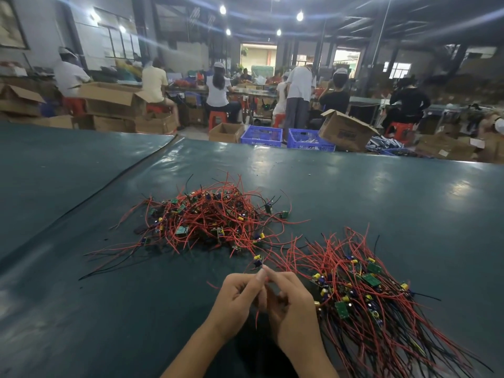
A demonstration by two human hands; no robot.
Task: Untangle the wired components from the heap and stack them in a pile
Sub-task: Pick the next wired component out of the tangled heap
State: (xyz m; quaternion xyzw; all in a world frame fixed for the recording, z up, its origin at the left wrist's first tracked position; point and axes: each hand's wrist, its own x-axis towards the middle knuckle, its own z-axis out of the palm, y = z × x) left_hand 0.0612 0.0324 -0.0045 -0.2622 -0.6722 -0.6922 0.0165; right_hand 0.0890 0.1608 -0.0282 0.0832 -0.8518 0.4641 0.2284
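Your left hand (236,301) and right hand (290,304) meet low at centre above the dark green table (409,192), fingertips pinched together on the red wires of one component (258,261), whose small yellow and blue parts lie just beyond your fingertips. A short red wire end hangs down between your palms. The tangled heap (207,216) of red and black wires with small green boards lies ahead and slightly left of your hands, apart from them. The sorted pile (360,293) sits just right of your right hand, its wires fanned toward the near right edge. Blue crates (261,136) and cardboard boxes stand beyond the table.
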